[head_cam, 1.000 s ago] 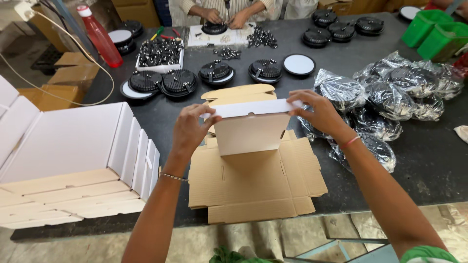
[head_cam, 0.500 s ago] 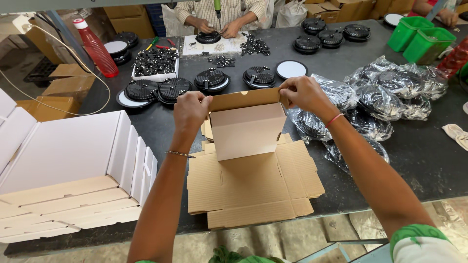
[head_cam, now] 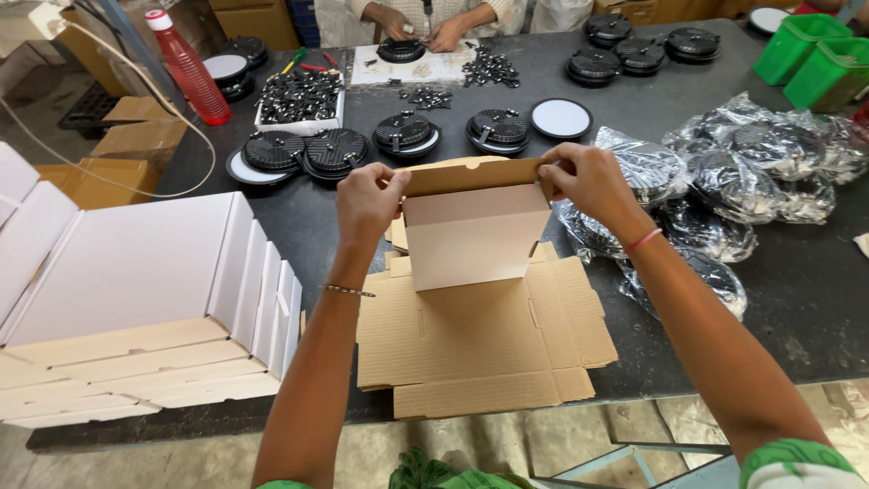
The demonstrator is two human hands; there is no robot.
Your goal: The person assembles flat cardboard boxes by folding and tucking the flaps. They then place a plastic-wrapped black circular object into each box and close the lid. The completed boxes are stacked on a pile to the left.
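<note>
Left hand [head_cam: 367, 201]: arm stretched forward, fingers pinched shut on the cardboard box [head_cam: 475, 231] flap's left corner.
Right hand [head_cam: 593, 184]: likewise outstretched, fingers curled tight on the right corner.

Box [head_cam: 475, 231] stands on flat cardboard sheets [head_cam: 480, 349]; folded boxes [head_cam: 145, 299] left, bagged discs [head_cam: 724, 181] right, bare discs [head_cam: 403, 134] behind.

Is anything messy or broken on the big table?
Nothing looks broken. The left hand and right hand are folding a flat brown cardboard box blank on the dark table. Small black parts lie loose near the white sheet, scattered but not spilled.
</note>
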